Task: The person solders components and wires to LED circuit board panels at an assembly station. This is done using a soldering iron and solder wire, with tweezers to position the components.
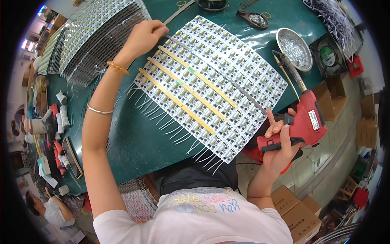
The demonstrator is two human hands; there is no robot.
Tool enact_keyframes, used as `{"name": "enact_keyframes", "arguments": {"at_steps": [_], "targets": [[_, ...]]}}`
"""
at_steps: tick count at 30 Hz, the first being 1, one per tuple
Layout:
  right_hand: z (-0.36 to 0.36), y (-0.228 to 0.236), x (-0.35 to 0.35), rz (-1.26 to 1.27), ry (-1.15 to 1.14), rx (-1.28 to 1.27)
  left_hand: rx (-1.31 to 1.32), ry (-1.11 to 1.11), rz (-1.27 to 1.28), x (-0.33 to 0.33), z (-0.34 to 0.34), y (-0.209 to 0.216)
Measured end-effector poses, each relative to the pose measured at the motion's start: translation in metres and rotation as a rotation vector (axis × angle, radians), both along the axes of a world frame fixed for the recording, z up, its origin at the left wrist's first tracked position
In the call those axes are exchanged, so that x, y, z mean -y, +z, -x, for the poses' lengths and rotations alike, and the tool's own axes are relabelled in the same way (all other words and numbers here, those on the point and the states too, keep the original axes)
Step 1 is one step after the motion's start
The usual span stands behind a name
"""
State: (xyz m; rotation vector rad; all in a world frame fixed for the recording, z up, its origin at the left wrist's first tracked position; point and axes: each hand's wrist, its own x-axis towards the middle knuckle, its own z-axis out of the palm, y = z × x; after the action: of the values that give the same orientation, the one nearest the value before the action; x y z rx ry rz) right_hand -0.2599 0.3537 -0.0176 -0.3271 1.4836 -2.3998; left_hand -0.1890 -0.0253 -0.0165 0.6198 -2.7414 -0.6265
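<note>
A sheet of white circuit boards (256,67), with rows of small components and thin white wires along its near edge, lies on the green table. Across it runs a thin grey metal strip (227,80). At the strip's far-left end, my left hand (148,35) is closed, its fingertips pinching that end. My right hand (280,146) grips a red soldering gun (310,120), its tip pointing away from me. One of its fingers reaches out to the strip's near-right end. Three yellow strips (177,101) lie parallel on the sheet, two with green marks.
Stacked similar sheets (99,44) stand at the back left. A metal bowl of silvery bits (294,49), a soldering-iron stand (252,18) and a fan (328,56) line the right side. Tools and wire bundles (61,118) lie at left; cardboard boxes (294,211) sit below the table, right.
</note>
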Motion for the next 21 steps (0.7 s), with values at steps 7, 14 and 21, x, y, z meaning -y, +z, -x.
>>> {"name": "enact_keyframes", "arguments": {"at_steps": [7, 14, 21], "targets": [[0.002, 0.0, -0.009, 0.05, -0.07, -0.028, 0.124, 0.179, 0.445, -0.008, 0.001, -0.002], [0.002, 0.0, -0.012, 0.082, -0.085, 0.004, -0.06, 0.122, 0.396, -0.03, 0.006, -0.003], [0.001, -0.005, -0.012, 0.02, -0.065, 0.0, -0.09, 0.136, 0.179, -0.042, 0.003, -0.003]]}}
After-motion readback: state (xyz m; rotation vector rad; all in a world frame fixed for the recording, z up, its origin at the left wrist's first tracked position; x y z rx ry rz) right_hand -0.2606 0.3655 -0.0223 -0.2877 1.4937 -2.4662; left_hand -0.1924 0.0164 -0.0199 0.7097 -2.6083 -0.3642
